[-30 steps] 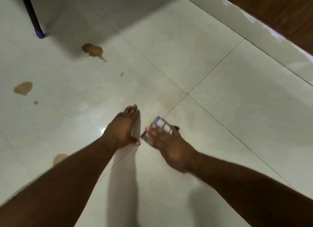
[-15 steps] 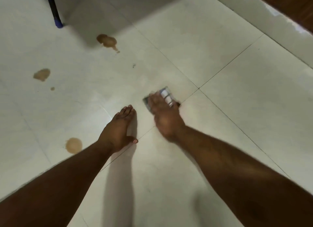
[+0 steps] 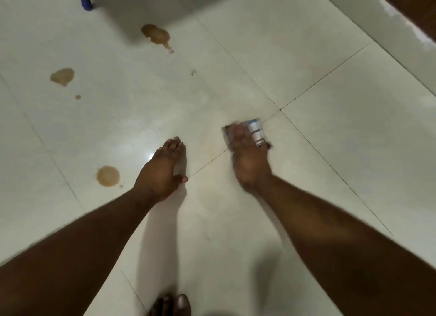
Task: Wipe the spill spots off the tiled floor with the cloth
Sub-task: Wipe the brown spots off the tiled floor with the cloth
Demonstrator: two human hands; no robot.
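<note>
My right hand point(image 3: 247, 160) presses a small folded blue-and-white cloth point(image 3: 256, 130) flat against the pale tiled floor point(image 3: 330, 139), just left of a grout crossing. My left hand point(image 3: 162, 169) rests palm down on the floor, fingers together, holding nothing. Three brown spill spots lie to the left: one round spot point(image 3: 108, 176) beside my left wrist, one point(image 3: 62, 76) further left, and a larger one with a drip tail point(image 3: 157, 34) near the top. A tiny brown dot point(image 3: 78, 97) sits below the left spot.
A dark furniture leg with a blue foot point(image 3: 86, 3) stands at the top left. A white skirting strip point(image 3: 377, 21) and brown wood point(image 3: 415, 7) run along the top right. My toes point(image 3: 172, 305) show at the bottom edge.
My right hand has slid the cloth away from me and to the right across the tile. The left hand stays planted. The view has shifted, so the spots sit further right.
</note>
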